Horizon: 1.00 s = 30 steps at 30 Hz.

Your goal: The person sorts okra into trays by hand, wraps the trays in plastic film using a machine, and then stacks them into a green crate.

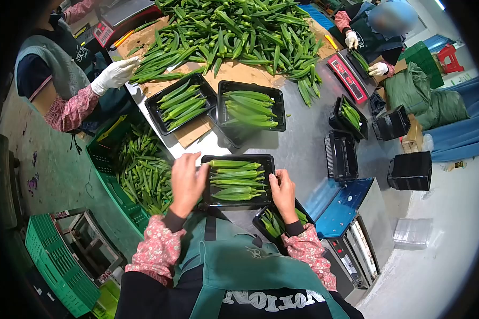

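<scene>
A black plastic tray lies in front of me with a row of green okra pods side by side in it. My left hand is at the tray's left side, thumb over the rim, slightly blurred by motion. On the opposite side my right hand grips the edge with thumb and fingers. Partly under my right forearm sits another black tray with okra. Just beyond my hands are two more filled trays, one on the left and one in the middle.
A large okra heap covers the table's far side. At left, a green crate holds loose okra. A gloved co-worker's hand is near the heap; another co-worker works by a red scale. Black trays stand at right.
</scene>
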Available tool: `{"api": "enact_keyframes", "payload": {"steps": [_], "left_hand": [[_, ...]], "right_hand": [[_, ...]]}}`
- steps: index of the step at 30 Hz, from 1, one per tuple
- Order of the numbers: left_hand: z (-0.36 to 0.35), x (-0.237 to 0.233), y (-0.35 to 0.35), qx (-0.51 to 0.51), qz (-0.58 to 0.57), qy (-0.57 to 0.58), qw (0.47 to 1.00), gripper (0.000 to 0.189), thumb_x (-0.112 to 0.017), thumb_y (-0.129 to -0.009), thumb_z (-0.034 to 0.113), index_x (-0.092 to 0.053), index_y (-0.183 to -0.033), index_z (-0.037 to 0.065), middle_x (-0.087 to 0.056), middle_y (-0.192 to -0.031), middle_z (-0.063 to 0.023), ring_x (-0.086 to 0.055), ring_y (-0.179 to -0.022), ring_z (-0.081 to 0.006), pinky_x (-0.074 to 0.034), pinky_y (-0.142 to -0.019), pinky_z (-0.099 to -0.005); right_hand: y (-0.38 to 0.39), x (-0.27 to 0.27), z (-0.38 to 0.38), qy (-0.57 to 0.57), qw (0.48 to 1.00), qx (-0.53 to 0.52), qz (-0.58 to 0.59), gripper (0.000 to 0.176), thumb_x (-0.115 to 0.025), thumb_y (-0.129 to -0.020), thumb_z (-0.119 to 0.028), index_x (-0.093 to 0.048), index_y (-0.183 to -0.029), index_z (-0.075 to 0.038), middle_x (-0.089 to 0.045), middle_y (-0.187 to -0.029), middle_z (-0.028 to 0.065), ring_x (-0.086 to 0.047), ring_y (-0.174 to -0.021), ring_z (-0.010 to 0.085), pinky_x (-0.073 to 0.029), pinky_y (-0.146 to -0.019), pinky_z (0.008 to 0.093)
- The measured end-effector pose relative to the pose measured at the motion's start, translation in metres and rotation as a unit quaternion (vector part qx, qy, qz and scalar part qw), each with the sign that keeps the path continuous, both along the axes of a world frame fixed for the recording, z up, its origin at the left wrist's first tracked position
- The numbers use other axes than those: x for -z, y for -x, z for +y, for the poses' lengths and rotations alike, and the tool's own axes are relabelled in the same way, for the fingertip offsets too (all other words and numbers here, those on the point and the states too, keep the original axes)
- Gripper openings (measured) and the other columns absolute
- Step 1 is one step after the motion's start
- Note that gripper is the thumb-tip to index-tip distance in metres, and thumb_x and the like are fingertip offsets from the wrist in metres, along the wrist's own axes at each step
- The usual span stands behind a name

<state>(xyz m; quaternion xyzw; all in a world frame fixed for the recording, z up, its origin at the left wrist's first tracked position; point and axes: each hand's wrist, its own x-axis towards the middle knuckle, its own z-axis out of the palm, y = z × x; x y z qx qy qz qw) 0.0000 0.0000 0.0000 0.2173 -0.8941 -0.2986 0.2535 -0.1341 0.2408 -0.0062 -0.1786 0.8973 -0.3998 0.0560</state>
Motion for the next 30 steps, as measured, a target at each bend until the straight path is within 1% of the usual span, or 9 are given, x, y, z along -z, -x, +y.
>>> {"api": "enact_keyframes", "payload": {"steps": [2,7,8,11,12,15,19,22,30], "left_hand": [[0.003,0.008,-0.025,0.008,-0.056,-0.079,0.995,0.033,-0.065,-0.087,0.02,-0.056,-0.113,0.001,-0.057,-0.102,-0.0173,-0.058,-0.091,-0.036,-0.047,-0.078,-0.0425],[0.036,0.034,-0.066,0.08,-0.11,-0.257,0.957,0.038,-0.06,-0.092,0.027,-0.049,-0.108,-0.005,-0.054,-0.095,-0.0233,-0.056,-0.081,-0.0472,-0.048,-0.073,-0.0476],[0.039,0.039,-0.068,0.064,-0.063,-0.191,0.978,0.033,-0.058,-0.093,0.022,-0.049,-0.109,-0.005,-0.056,-0.096,-0.0232,-0.058,-0.076,-0.0452,-0.049,-0.072,-0.0471],[0.031,-0.001,-0.06,-0.022,-0.048,-0.451,0.891,0.03,-0.058,-0.093,0.018,-0.05,-0.11,-0.005,-0.055,-0.102,-0.0217,-0.06,-0.081,-0.0396,-0.048,-0.073,-0.046],[0.024,-0.006,-0.061,-0.036,-0.112,-0.508,0.854,0.029,-0.057,-0.092,0.014,-0.051,-0.113,-0.004,-0.052,-0.111,-0.0202,-0.058,-0.094,-0.0335,-0.047,-0.08,-0.0434],[0.015,0.0,-0.058,-0.032,-0.016,-0.181,0.983,0.032,-0.059,-0.09,0.014,-0.051,-0.116,-0.003,-0.052,-0.112,-0.0209,-0.055,-0.102,-0.0344,-0.045,-0.086,-0.0423],[-0.008,-0.02,-0.037,-0.01,-0.021,0.007,1.0,0.03,-0.067,-0.083,0.015,-0.06,-0.111,0.005,-0.051,-0.118,-0.0157,-0.046,-0.116,-0.036,-0.035,-0.098,-0.0459],[-0.016,-0.017,-0.02,0.064,-0.076,0.075,0.992,0.027,-0.072,-0.078,0.019,-0.063,-0.101,0.007,-0.051,-0.118,-0.0143,-0.042,-0.12,-0.0366,-0.031,-0.1,-0.0496],[-0.021,-0.012,-0.022,0.121,-0.058,0.082,0.988,0.027,-0.075,-0.074,0.024,-0.063,-0.091,0.007,-0.052,-0.121,-0.0105,-0.033,-0.13,-0.0405,-0.028,-0.103,-0.0553]], "right_hand": [[-0.002,-0.007,0.001,-0.009,1.0,0.0,-0.012,0.016,-0.062,-0.09,-0.014,-0.057,-0.096,0.0,-0.065,-0.074,0.0151,-0.063,-0.063,0.0224,-0.049,-0.061,0.0335],[0.004,-0.011,-0.011,0.014,0.999,-0.004,-0.05,0.017,-0.063,-0.089,-0.014,-0.058,-0.094,0.001,-0.062,-0.069,0.0093,-0.057,-0.061,0.0132,-0.047,-0.059,0.0295],[0.003,-0.015,-0.015,0.022,0.999,-0.005,-0.047,0.017,-0.064,-0.089,-0.014,-0.058,-0.094,0.002,-0.062,-0.069,0.0084,-0.057,-0.061,0.0117,-0.047,-0.059,0.029],[-0.001,-0.026,-0.022,0.032,0.997,-0.011,-0.072,0.018,-0.065,-0.088,-0.014,-0.059,-0.094,0.002,-0.063,-0.069,0.0077,-0.057,-0.061,0.0108,-0.047,-0.06,0.0286],[-0.003,-0.031,-0.027,0.044,0.996,-0.004,-0.077,0.013,-0.065,-0.089,-0.009,-0.059,-0.089,0.002,-0.056,-0.071,-0.0046,-0.045,-0.064,0.0021,-0.041,-0.058,0.022],[-0.007,-0.03,-0.027,0.04,0.997,-0.007,-0.068,0.012,-0.064,-0.089,-0.009,-0.06,-0.09,0.002,-0.057,-0.071,-0.0039,-0.047,-0.064,0.002,-0.042,-0.058,0.0216],[-0.014,-0.037,-0.025,0.023,0.998,-0.023,-0.052,0.013,-0.065,-0.088,-0.009,-0.061,-0.092,0.002,-0.061,-0.071,0.0031,-0.055,-0.064,0.0079,-0.046,-0.059,0.0249],[-0.018,-0.036,-0.023,0.006,0.999,-0.042,-0.032,0.016,-0.065,-0.087,-0.011,-0.06,-0.094,0.002,-0.067,-0.074,0.0156,-0.067,-0.064,0.0211,-0.051,-0.06,0.0319],[-0.015,-0.028,-0.022,-0.002,0.998,-0.02,-0.053,0.016,-0.065,-0.088,-0.013,-0.06,-0.095,0.001,-0.065,-0.071,0.0147,-0.063,-0.06,0.019,-0.049,-0.059,0.0318]]}}
